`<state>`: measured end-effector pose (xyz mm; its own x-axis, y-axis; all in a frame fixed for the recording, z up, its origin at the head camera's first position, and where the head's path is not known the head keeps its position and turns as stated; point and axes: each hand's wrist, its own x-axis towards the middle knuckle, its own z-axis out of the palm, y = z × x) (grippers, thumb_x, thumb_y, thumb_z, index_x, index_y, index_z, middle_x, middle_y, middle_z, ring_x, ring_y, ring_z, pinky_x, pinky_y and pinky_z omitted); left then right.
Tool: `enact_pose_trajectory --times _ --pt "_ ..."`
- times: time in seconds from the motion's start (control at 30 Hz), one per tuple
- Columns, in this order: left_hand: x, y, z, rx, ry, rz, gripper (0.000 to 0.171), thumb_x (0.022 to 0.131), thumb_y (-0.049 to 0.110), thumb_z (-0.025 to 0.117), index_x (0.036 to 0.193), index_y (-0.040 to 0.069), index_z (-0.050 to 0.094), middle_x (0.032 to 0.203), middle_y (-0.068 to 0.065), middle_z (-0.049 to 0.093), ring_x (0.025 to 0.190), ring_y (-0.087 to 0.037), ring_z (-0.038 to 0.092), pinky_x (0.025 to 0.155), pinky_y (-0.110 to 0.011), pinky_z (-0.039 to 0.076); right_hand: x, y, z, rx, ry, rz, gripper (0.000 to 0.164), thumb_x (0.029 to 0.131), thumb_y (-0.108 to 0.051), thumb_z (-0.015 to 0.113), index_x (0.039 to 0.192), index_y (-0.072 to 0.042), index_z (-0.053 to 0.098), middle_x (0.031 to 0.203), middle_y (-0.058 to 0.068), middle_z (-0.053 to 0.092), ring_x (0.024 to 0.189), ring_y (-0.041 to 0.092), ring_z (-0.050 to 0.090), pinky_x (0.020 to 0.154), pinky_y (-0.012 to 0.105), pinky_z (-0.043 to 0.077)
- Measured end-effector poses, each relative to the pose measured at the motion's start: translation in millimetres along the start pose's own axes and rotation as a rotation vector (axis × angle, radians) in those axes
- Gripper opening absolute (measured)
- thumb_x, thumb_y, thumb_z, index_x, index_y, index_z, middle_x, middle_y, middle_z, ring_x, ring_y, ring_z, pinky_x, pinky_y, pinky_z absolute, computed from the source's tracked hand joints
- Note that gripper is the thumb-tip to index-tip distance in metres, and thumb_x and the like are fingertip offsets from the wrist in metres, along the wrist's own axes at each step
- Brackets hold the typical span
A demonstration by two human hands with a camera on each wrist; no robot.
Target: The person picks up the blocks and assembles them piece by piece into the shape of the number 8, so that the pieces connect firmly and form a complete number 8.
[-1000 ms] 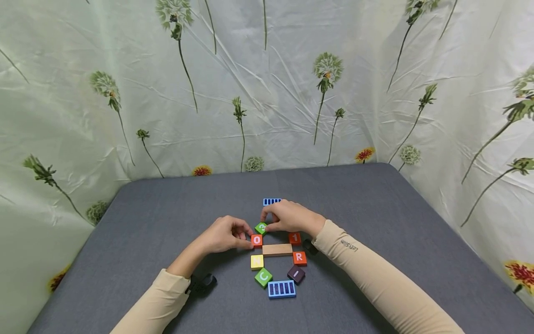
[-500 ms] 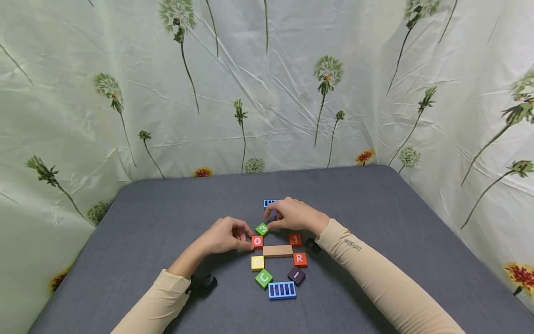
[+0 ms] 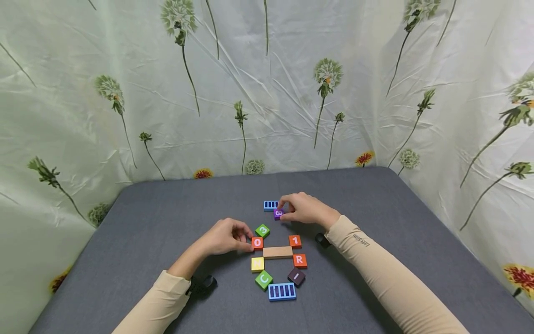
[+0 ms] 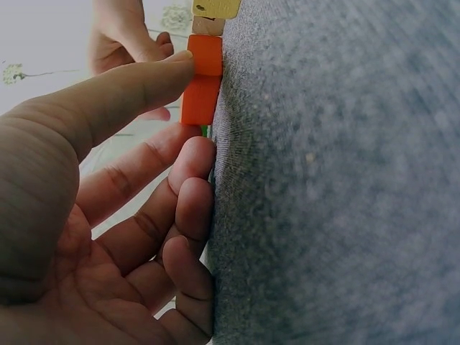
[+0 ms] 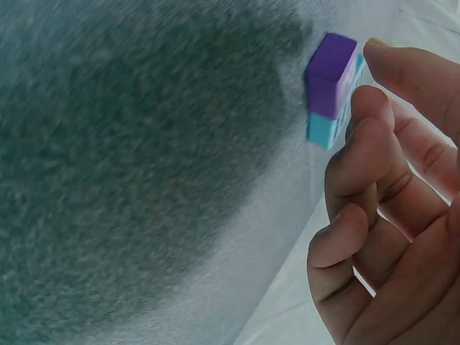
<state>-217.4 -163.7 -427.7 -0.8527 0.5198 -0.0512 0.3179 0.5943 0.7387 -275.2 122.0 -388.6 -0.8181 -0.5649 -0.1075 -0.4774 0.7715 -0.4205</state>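
In the head view my left hand (image 3: 225, 236) pinches the red block marked 0 (image 3: 257, 243) between thumb and index finger; the left wrist view shows the thumb on this red-orange block (image 4: 203, 83). My right hand (image 3: 306, 208) is at a purple block (image 3: 278, 214) with a white numeral. In the right wrist view the thumb and fingers stand slightly apart from that purple block (image 5: 332, 75). Behind it lies a blue barred block (image 3: 270, 205), partly covered by the right fingers. A green block marked 3 (image 3: 262, 230) sits diagonally by the red 0 block.
A plain wooden bar (image 3: 277, 252) lies mid-arrangement. Around it are a red 1 block (image 3: 295, 241), red R block (image 3: 299, 261), yellow block (image 3: 257, 264), green C block (image 3: 263, 280), dark block (image 3: 296, 277) and a second blue barred block (image 3: 282, 292). A floral curtain (image 3: 288, 106) hangs behind the table.
My right hand has let go of the green 3 block and moved back and right to the purple block. The green block has turned slightly. My left hand stays at the red 0 block.
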Motion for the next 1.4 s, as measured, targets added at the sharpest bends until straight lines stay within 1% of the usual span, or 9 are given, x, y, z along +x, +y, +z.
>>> enact_pose_trajectory --times 0.17,0.37,0.6,0.7,0.97,1.07,1.27,1.4 --pt "-0.1 -0.2 0.1 0.001 -0.004 -0.008 0.023 0.085 0.021 0.092 0.101 0.012 0.079 0.076 0.004 0.067 0.067 -0.010 0.058 0.063 -0.026 0.044 1 5 2 -0.002 -0.006 0.025 0.030 0.101 -0.027 0.077 0.128 -0.015 0.073 0.080 -0.002 0.062 0.066 0.009 0.052 0.061 0.026 0.040" --pt "-0.2 0.3 -0.4 0.000 -0.004 -0.007 0.023 0.085 0.021 0.092 0.101 0.012 0.078 0.075 0.004 0.066 0.068 -0.010 0.057 0.063 -0.025 0.044 2 5 2 -0.013 -0.012 0.039 0.030 0.101 -0.027 0.077 0.129 -0.016 0.074 0.080 -0.002 0.062 0.067 0.009 0.051 0.061 0.026 0.039" --pt "-0.2 2.1 -0.5 0.005 -0.007 -0.013 0.023 0.085 0.021 0.091 0.101 0.012 0.078 0.075 0.004 0.066 0.068 -0.010 0.057 0.063 -0.026 0.043 0 4 1 -0.016 -0.009 0.032 0.026 0.100 -0.026 0.078 0.124 -0.015 0.075 0.079 -0.002 0.061 0.065 0.009 0.051 0.060 0.025 0.038" --pt "-0.3 2.1 -0.4 0.003 -0.006 -0.013 0.023 0.085 0.021 0.091 0.101 0.012 0.078 0.075 0.004 0.066 0.068 -0.011 0.057 0.064 -0.026 0.043 -1 5 1 -0.009 -0.014 0.043 0.025 0.100 -0.027 0.078 0.122 -0.016 0.075 0.078 -0.002 0.060 0.064 0.008 0.050 0.059 0.025 0.037" --pt "-0.4 0.2 0.0 0.003 -0.002 -0.001 0.023 0.085 0.021 0.092 0.101 0.012 0.078 0.075 0.004 0.066 0.068 -0.010 0.057 0.063 -0.025 0.044 -2 5 2 -0.007 -0.014 0.034 0.022 0.098 -0.030 0.081 0.113 -0.016 0.075 0.078 -0.002 0.061 0.065 0.009 0.051 0.059 0.025 0.038" --pt "-0.4 0.3 -0.2 -0.002 -0.005 -0.002 0.023 0.085 0.021 0.092 0.101 0.012 0.078 0.076 0.004 0.066 0.068 -0.010 0.057 0.063 -0.025 0.044 -3 3 3 -0.016 -0.013 0.011 0.023 0.098 -0.031 0.081 0.114 -0.017 0.075 0.078 -0.003 0.062 0.065 0.008 0.051 0.058 0.025 0.038" --pt "-0.2 1.3 -1.4 0.000 -0.011 -0.006 0.022 0.086 0.022 0.091 0.102 0.012 0.078 0.076 0.004 0.066 0.068 -0.010 0.057 0.063 -0.025 0.044 0 -9 9 -0.025 -0.043 -0.115 0.031 0.099 -0.029 0.080 0.127 -0.016 0.075 0.078 -0.006 0.061 0.067 0.004 0.050 0.060 0.022 0.039" --pt "0.0 1.4 -1.4 0.005 -0.012 -0.009 0.021 0.087 0.022 0.090 0.102 0.012 0.079 0.076 0.005 0.067 0.067 -0.010 0.058 0.063 -0.025 0.045 3 -18 14 -0.018 -0.075 -0.166 0.032 0.100 -0.025 0.078 0.130 -0.016 0.074 0.073 -0.008 0.058 0.063 0.002 0.048 0.059 0.020 0.037"
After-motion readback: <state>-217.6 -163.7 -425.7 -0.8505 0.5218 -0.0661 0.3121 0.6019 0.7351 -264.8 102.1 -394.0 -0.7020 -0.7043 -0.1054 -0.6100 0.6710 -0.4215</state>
